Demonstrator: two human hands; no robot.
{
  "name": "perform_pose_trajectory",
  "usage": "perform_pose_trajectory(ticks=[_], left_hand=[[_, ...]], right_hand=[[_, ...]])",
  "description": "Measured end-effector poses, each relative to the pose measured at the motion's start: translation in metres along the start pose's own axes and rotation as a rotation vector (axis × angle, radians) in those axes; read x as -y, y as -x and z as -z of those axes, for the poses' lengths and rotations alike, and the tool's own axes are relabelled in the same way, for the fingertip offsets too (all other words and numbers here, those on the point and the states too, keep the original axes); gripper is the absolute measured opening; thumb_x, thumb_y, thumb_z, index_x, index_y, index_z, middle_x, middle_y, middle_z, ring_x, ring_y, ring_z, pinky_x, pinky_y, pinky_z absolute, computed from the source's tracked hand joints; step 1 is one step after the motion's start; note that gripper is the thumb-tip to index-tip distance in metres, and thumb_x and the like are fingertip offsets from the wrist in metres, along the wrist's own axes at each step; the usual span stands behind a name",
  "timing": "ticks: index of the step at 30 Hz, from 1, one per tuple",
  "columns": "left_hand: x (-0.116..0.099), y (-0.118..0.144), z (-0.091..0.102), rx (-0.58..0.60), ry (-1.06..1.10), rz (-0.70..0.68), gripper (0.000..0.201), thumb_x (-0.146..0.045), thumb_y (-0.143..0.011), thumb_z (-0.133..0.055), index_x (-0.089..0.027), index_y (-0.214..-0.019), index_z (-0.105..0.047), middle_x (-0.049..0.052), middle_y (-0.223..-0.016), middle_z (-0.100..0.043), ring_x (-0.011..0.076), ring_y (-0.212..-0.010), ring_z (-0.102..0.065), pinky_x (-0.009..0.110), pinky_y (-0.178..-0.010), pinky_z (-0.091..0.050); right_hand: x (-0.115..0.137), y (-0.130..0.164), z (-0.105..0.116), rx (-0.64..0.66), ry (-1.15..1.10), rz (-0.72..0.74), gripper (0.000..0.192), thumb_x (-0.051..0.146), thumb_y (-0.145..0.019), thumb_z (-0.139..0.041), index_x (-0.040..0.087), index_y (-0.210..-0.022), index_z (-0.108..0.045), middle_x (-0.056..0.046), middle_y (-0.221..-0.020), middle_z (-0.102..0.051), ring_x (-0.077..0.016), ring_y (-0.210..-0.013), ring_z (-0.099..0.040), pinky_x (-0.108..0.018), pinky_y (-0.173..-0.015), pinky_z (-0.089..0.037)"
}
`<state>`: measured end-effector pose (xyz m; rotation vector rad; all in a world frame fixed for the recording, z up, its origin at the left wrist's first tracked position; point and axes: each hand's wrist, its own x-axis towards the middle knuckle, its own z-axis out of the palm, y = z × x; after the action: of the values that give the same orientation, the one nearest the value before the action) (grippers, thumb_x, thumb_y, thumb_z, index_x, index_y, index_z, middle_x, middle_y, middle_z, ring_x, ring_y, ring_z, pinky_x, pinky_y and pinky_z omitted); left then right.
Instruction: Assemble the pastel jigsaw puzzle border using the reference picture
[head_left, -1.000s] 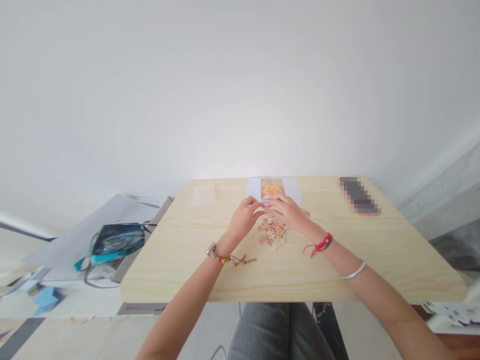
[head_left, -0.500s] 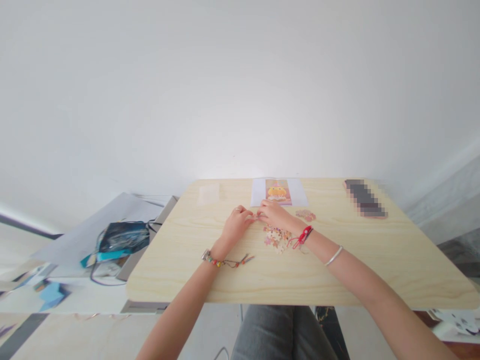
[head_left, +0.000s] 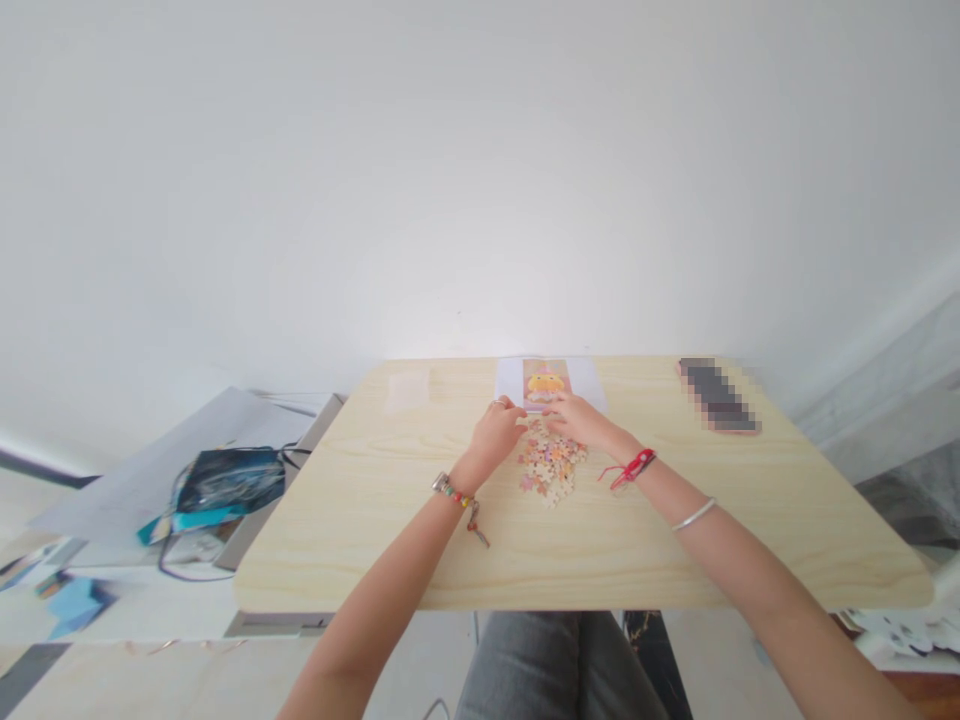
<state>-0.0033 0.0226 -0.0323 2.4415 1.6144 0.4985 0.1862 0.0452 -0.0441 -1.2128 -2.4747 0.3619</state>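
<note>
On the pale wooden table (head_left: 360,520), a loose heap of small pink and cream jigsaw pieces (head_left: 551,466) lies just in front of a white sheet printed with a yellow cartoon picture (head_left: 546,383). The left hand (head_left: 496,434) rests at the heap's left edge with fingers curled, and the right hand (head_left: 581,420) lies over the heap's far edge, fingertips close to the left hand's; whether either pinches a piece is too small to tell. A pixelated dark phone (head_left: 716,396) lies well to the right of the heap.
</note>
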Motion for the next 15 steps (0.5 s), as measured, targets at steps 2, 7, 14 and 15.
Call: perform_pose_trajectory(ticks=[2, 7, 14, 15], left_hand=[[-0.004, -0.006, -0.004, 0.025, -0.023, 0.006, 0.016, -0.019, -0.079, -0.057, -0.018, -0.093, -0.067, 0.006, -0.091, -0.056, 0.0184, -0.091, -0.056, 0.029, -0.083, -0.045], [-0.007, -0.012, -0.01, 0.056, -0.06, 0.014, 0.013, -0.019, -0.081, -0.055, -0.017, -0.086, -0.067, 0.007, -0.089, -0.056, 0.0182, -0.089, -0.056, 0.027, -0.08, -0.045], [-0.009, -0.005, -0.01, 0.018, -0.063, -0.004, 0.017, -0.017, -0.082, -0.054, -0.014, -0.096, -0.063, 0.008, -0.093, -0.055, 0.0195, -0.091, -0.055, 0.03, -0.081, -0.046], [-0.009, -0.004, -0.009, 0.012, -0.059, -0.016, 0.018, -0.017, -0.082, -0.055, -0.015, -0.098, -0.062, 0.008, -0.094, -0.054, 0.0195, -0.091, -0.055, 0.03, -0.081, -0.046]], right_hand=[[0.004, -0.004, 0.0, 0.018, 0.002, -0.007, 0.021, 0.018, -0.08, -0.057, 0.016, -0.099, -0.065, -0.009, -0.098, -0.058, -0.018, -0.088, -0.055, -0.031, -0.079, -0.043], [0.006, -0.001, 0.004, 0.05, -0.004, -0.024, 0.019, 0.02, -0.08, -0.058, 0.014, -0.096, -0.066, -0.01, -0.098, -0.058, -0.0193, -0.089, -0.055, -0.03, -0.078, -0.042], [0.008, 0.009, 0.005, 0.04, 0.013, -0.028, 0.01, 0.02, -0.08, -0.057, 0.017, -0.079, -0.067, -0.008, -0.091, -0.057, -0.017, -0.079, -0.056, -0.029, -0.072, -0.042], [0.009, 0.009, 0.006, 0.032, -0.012, -0.022, 0.011, 0.019, -0.08, -0.056, 0.016, -0.079, -0.066, -0.008, -0.092, -0.058, -0.0169, -0.08, -0.055, -0.029, -0.073, -0.042]])
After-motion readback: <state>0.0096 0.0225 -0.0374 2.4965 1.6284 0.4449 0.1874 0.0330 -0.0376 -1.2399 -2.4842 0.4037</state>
